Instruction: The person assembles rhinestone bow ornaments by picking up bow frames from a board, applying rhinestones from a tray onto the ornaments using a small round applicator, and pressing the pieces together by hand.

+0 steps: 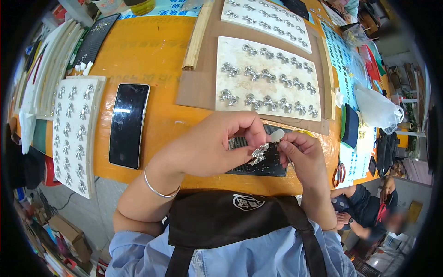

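My left hand (217, 143) pinches a silvery bow-shaped metal ornament (259, 154) between thumb and fingers. Close beside it, my right hand (302, 154) is closed on a thin metal tool (290, 160), mostly hidden by the fingers. A small whitish piece (277, 135) shows at the right fingertips; whether it is worn or held I cannot tell. Below both hands lies a dark ribbed mat (272, 168) with tiny shiny bits on it. Beyond them, a white board (272, 87) carries rows of similar silvery bows.
A smartphone (129, 127) and another board of bows (74, 134) lie to the left. Wooden strips (198, 37) flank the middle boards. Scissors (340, 173) and a clear plastic bag (378, 108) are on the right. Another person (369, 217) sits at lower right.
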{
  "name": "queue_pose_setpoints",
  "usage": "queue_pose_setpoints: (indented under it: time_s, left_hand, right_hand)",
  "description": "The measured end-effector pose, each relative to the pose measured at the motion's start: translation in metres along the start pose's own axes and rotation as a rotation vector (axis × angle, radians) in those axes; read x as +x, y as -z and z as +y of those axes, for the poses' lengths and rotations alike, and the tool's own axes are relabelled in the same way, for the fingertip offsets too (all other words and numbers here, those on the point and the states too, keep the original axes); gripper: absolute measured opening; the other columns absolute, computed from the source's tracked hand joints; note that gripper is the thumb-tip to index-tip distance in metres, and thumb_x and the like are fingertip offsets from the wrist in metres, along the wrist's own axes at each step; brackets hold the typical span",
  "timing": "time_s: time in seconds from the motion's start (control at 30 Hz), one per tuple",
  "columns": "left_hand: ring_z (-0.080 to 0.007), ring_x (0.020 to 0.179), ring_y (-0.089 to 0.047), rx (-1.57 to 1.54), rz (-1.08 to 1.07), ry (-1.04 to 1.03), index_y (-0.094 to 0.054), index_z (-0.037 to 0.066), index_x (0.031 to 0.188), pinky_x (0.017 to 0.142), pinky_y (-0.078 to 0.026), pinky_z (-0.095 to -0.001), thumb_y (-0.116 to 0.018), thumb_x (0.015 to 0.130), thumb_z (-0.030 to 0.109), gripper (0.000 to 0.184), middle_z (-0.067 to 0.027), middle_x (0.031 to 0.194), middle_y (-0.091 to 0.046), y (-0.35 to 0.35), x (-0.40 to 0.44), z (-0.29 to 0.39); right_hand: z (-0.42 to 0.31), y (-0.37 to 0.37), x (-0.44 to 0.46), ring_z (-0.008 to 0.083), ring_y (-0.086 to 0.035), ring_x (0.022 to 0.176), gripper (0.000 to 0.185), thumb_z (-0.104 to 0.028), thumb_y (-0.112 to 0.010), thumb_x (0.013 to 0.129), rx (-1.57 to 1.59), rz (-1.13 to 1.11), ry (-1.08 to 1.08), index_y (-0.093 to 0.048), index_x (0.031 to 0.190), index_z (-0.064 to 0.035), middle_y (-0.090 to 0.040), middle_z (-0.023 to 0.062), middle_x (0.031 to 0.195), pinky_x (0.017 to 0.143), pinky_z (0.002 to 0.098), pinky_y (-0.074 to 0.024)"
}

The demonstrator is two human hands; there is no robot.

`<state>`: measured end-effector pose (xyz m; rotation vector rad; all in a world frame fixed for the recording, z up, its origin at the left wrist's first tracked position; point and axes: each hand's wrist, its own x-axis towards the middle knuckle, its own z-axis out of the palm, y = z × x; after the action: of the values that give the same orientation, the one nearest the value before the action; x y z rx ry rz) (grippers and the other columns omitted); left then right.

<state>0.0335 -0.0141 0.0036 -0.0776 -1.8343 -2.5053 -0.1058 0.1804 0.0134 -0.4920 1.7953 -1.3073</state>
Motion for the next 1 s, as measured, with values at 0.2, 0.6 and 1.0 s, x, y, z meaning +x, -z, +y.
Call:
queue_pose_setpoints:
  time_s: [0.2,0.6,1.0]
  left_hand:
    - [-0.0281,0.118,-0.051,0.013,-0.062,-0.077,-0.051,0.000,0.084,0.092,-0.042,-0.0314,-0.052,0.078,-0.010,0.012,-0.0040,0.085,-0.054,-0.0038,0.0012,0.0001]
    - [-0.0286,0.119,-0.051,0.072,-0.083,-0.040,-0.052,0.000,0.081,0.090,-0.043,-0.0300,-0.053,0.076,-0.012,0.013,-0.0042,0.081,-0.055,-0.0081,0.0026,0.0001]
    - [-0.0251,0.117,-0.052,0.123,-0.033,0.100,-0.049,0.000,0.085,0.088,-0.043,-0.0278,-0.052,0.077,-0.012,0.015,-0.0032,0.085,-0.053,-0.0063,0.0026,-0.0018]
  right_hand:
    - [-0.0012,0.0012,-0.0032,0.0065,-0.054,0.057,0.009,-0.005,-0.059,0.088,0.045,0.006,0.014,-0.062,0.090,0.0028,-0.060,0.0026,0.072,0.050,0.0194,-0.0445]
    - [0.0015,0.0007,-0.0016,0.0068,-0.054,0.055,0.009,-0.005,-0.059,0.087,0.070,0.010,0.012,-0.062,0.088,0.0027,-0.060,0.0029,0.069,0.050,0.0197,-0.0442]
    - [0.0017,0.0015,-0.0049,0.0063,-0.054,0.056,0.009,-0.006,-0.059,0.088,0.039,0.002,0.005,-0.063,0.089,0.0024,-0.060,0.0024,0.068,0.051,0.0189,-0.0442]
